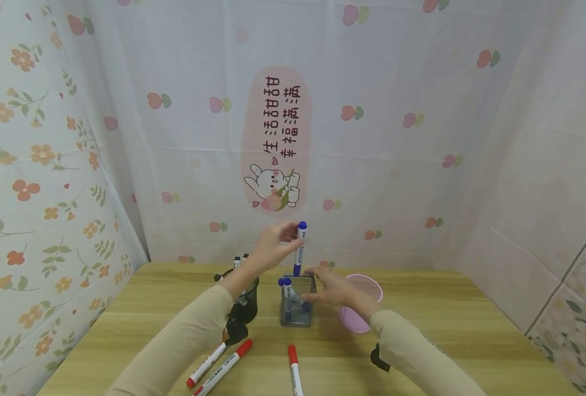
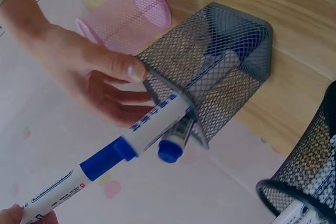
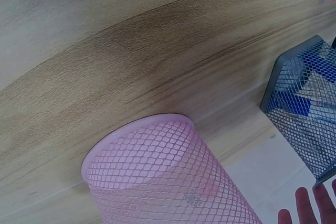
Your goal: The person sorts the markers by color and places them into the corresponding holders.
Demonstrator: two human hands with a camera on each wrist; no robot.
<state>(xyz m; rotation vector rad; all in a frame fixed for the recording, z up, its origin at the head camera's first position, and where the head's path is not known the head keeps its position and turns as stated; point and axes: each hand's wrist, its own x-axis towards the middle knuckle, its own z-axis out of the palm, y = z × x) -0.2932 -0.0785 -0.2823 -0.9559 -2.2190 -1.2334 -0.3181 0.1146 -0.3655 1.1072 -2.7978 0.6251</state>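
My left hand [image 1: 274, 245] pinches a blue-capped whiteboard marker [image 1: 300, 250] upright above a grey mesh pen holder [image 1: 297, 323]. In the left wrist view, that marker [image 2: 55, 190] lines up with the holder's mouth and other blue-capped markers [image 2: 157, 124] stand inside. My right hand [image 1: 333, 287] is at the holder's right side, its thumb touching the rim in the left wrist view. The other fingers of the right hand [image 2: 97, 80] are spread and loosely bent by the opening. Only a few fingertips [image 3: 305, 208] show in the right wrist view.
A pink mesh cup [image 1: 356, 322] stands right of the grey holder. On the left is a black mesh cup [image 1: 247, 311] with black-capped markers, partly behind the left forearm. Several red-capped markers [image 1: 223, 373] lie on the wooden table [image 1: 421, 308] in front. A patterned curtain hangs behind.
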